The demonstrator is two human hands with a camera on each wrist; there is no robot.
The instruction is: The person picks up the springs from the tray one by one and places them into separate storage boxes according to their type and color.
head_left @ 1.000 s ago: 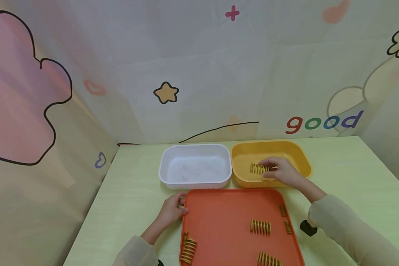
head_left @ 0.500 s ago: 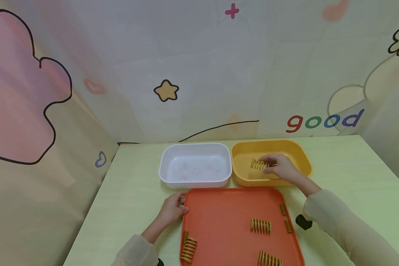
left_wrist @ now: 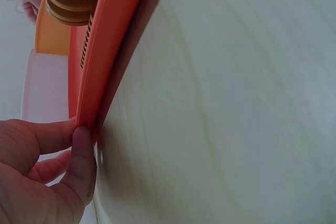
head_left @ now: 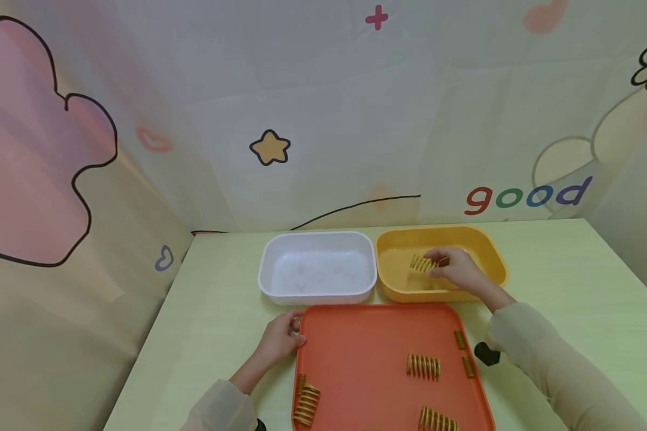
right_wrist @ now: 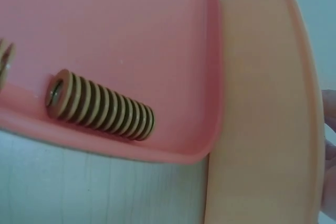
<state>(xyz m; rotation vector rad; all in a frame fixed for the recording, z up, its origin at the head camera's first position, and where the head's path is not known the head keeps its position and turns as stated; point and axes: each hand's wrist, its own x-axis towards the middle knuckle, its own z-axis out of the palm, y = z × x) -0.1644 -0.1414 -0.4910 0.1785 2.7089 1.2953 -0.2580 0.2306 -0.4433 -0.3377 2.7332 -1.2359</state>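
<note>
My right hand (head_left: 457, 269) pinches one end of a large gold coil spring (head_left: 419, 263) inside the yellow bin (head_left: 495, 263). The spring's free end points left and tilts up a little. Down at the tray's upper left corner, my left hand (head_left: 277, 340) grips the rim of the orange-red tray (head_left: 356, 353); the left wrist view shows thumb and finger pinching that edge (left_wrist: 86, 98). More large springs lie in the tray, one (head_left: 423, 366) right of centre, one (head_left: 438, 420) lower down and one (head_left: 306, 406) at the left wall. Only fingertips of my right hand show in its wrist view.
Left of the yellow bin, a white bin (head_left: 317, 297) stands close beside it. Small springs lie along the tray's walls, two at the right (head_left: 460, 339) and one at the left (head_left: 301, 383). A printed curtain (head_left: 323, 120) hangs behind the pale table (head_left: 210, 287).
My right hand has shifted slightly up and right in the head view, and the held spring has risen and tilted with it. The left hand stays at the tray's rim.
</note>
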